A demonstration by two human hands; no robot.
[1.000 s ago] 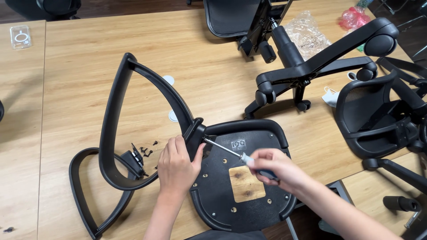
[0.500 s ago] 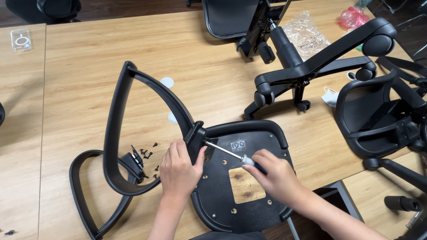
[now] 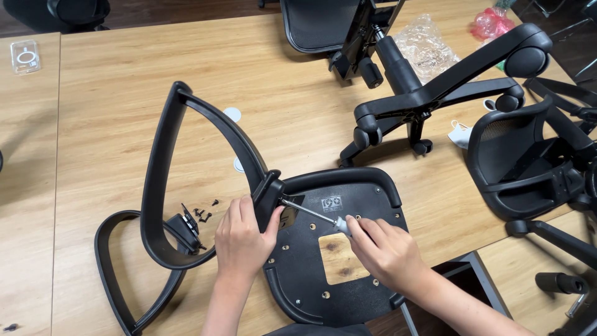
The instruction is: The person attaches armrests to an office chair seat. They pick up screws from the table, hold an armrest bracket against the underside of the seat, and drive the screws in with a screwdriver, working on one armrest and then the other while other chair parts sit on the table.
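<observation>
At a light wooden table (image 3: 124,81), I worked on the black underside of an office chair seat (image 3: 329,274), which lay upside down at the near edge with a square opening in its middle showing the wood beneath. My left hand (image 3: 241,241) was closed around the lower end of a curved black armrest frame (image 3: 168,180), pressing its bracket against the seat's left edge. My right hand (image 3: 387,254) was wrapped around the handle of a screwdriver (image 3: 314,215), its metal shaft slanting up and left so the tip met the bracket just beside my left thumb. The two hands stood apart, one at each end of the tool.

A few small black screws (image 3: 204,214) lay loose on the table just left of my left hand, inside the loop of the frame. A second black armrest frame (image 3: 118,274) lay flat at the lower left. Farther back stood a chair's wheeled base (image 3: 435,93), near a crumpled clear plastic bag (image 3: 426,40), and another black seat (image 3: 528,162) lay at the right.
</observation>
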